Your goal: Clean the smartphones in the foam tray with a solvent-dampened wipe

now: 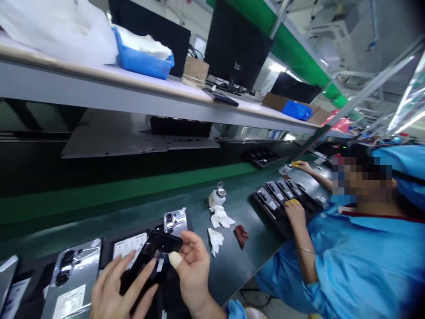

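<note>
By the tabletop's (232, 271) near edge, the right hand (195, 274) pinches a black phone (168, 241); left hand's (114, 285) grip unclear. A loosened pinch could drop it.

Right hand (194, 269) pinching dark phone (163, 243); left hand (114, 290) touching.

Left hand (121, 290): fingers spread, back showing. Right hand (195, 272): fingers curled, thumb extended, its tip pale-covered. Both are close together near the table's (229, 268) near edge.
</note>
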Tool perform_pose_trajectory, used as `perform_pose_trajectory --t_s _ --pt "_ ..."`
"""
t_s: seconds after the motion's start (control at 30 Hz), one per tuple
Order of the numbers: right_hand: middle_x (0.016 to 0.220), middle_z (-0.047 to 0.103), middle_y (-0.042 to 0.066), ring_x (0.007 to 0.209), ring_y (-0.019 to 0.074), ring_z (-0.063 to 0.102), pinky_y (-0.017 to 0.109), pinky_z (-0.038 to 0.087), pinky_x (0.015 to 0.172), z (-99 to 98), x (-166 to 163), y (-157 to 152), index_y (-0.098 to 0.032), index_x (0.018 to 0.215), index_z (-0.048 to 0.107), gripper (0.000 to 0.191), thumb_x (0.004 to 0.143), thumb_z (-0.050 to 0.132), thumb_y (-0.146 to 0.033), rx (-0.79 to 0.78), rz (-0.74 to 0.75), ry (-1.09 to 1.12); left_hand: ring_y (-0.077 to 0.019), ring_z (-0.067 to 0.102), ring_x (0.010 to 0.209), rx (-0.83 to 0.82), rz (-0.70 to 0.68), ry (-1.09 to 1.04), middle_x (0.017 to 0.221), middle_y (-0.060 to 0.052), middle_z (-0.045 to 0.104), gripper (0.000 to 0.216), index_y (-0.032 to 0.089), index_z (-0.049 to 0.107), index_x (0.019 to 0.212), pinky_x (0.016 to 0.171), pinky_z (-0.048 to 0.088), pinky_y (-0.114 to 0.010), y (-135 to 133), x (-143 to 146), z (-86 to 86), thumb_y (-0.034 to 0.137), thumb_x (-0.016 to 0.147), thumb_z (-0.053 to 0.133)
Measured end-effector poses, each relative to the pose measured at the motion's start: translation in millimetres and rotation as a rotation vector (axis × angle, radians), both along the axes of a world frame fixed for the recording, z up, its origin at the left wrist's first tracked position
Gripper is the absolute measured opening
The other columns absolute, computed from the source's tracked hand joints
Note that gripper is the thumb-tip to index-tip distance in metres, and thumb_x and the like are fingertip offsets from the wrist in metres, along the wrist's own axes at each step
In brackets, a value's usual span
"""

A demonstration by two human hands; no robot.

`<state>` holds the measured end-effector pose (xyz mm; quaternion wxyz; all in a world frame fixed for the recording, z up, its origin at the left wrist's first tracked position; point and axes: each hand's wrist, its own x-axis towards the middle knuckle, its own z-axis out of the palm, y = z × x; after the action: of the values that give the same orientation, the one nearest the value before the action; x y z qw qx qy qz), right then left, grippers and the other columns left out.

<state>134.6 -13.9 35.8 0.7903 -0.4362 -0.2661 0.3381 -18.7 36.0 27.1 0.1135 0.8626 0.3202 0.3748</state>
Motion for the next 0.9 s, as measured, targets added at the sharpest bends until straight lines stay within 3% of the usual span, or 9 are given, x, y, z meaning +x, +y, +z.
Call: perform_pose_trajectory --t_s 0.1,0.23,0.37,0.5,0.63,0.7,0.77,0.83,0.9 --pt "0.097 0.064 0.005 0.085 0.0135 0.062 0.024 0.051 0.077 1.6 11 -16 -0.019 0.112 0.057 0.045 0.072 0.077 -0.017 0.010 -0.096 0.049 -0.0310 0.045 0.129 -0.075 -0.128 -0.041 0.147 -0.006 0.035 0.038 0.036 0.051 0.129 0.101 0.043 -0.046 -5 17 5.0 0.032 0.091 0.053" --pt "0.098 0.062 0.004 0.084 0.0123 0.062 0.022 0.051 0.075 9.6 31 -42 -0.019 0.111 0.055 0.050 0.068 0.079 -0.018 0.009 -0.172 0.108 -0.0174 0.059 0.108 -0.271 -0.330 -0.048 0.121 -0.003 0.054 0.026 0.032 0.055 0.117 0.087 0.050 -0.024 -8 44 19.4 0.029 0.092 0.054" --pt "0.101 0.063 0.007 0.087 0.0155 0.063 0.025 0.051 0.077 -1.2 50 -81 -0.018 0.115 0.050 0.058 0.067 0.081 -0.024 -0.108 -0.166 0.112 -0.0156 0.058 0.103 -0.655 -0.556 0.111 0.106 0.001 0.060 0.021 0.028 0.059 0.104 0.090 0.045 -0.025 -17 71 37.7 0.016 0.087 0.055" --pt "0.097 0.064 0.009 0.082 0.0164 0.063 0.025 0.050 0.071 -34.5 61 -115 -0.016 0.116 0.044 0.068 0.063 0.083 -0.029 -0.262 -0.204 0.130 -0.0158 0.058 0.096 -0.774 -0.616 0.181 0.098 0.002 0.060 0.030 0.025 0.061 0.094 0.086 0.044 -0.026 -30 96 30.7 0.003 0.074 0.055" --pt "0.103 0.063 0.010 0.085 0.0173 0.063 0.026 0.051 0.071 -59.3 62 -127 -0.016 0.118 0.040 0.070 0.063 0.081 -0.030 -0.321 -0.215 0.196 -0.0194 0.056 0.105 -0.606 -0.554 0.237 0.117 -0.006 0.056 0.034 0.021 0.057 0.107 0.090 0.046 -0.032 -45 104 18.5 0.005 0.078 0.050" --pt "0.103 0.063 0.008 0.086 0.0173 0.063 0.026 0.051 0.074 -63.0 62 -127 -0.017 0.117 0.040 0.069 0.062 0.080 -0.028 -0.321 -0.221 0.227 -0.0253 0.049 0.120 -0.365 -0.481 0.294 0.139 -0.010 0.043 0.045 0.024 0.052 0.124 0.097 0.044 -0.041 -56 102 16.9 0.008 0.083 0.047" --pt "0.103 0.063 0.007 0.089 0.0167 0.063 0.026 0.051 0.077 -62.8 63 -125 -0.017 0.116 0.040 0.068 0.062 0.080 -0.027 -0.305 -0.216 0.245 -0.0312 0.037 0.132 -0.105 -0.481 0.383 0.152 -0.007 0.030 0.059 0.031 0.040 0.140 0.102 0.040 -0.050 -70 99 14.5 0.014 0.084 0.049" --pt "0.103 0.063 0.007 0.090 0.0162 0.063 0.025 0.050 0.080 -61.3 64 -123 -0.018 0.116 0.041 0.066 0.064 0.080 -0.029 -0.291 -0.193 0.245 -0.0349 0.032 0.135 0.081 -0.534 0.481 0.154 -0.005 0.030 0.074 0.029 0.032 0.147 0.103 0.038 -0.055 -84 97 7.5 0.019 0.078 0.057" --pt "0.103 0.064 0.007 0.091 0.0160 0.063 0.026 0.050 0.082 -60.7 65 -122 -0.018 0.117 0.040 0.064 0.066 0.078 -0.030 -0.282 -0.149 0.238 -0.0358 0.035 0.133 0.217 -0.522 0.545 0.151 -0.006 0.037 0.082 0.020 0.033 0.147 0.104 0.036 -0.055 -93 96 -4.0 0.017 0.069 0.061"
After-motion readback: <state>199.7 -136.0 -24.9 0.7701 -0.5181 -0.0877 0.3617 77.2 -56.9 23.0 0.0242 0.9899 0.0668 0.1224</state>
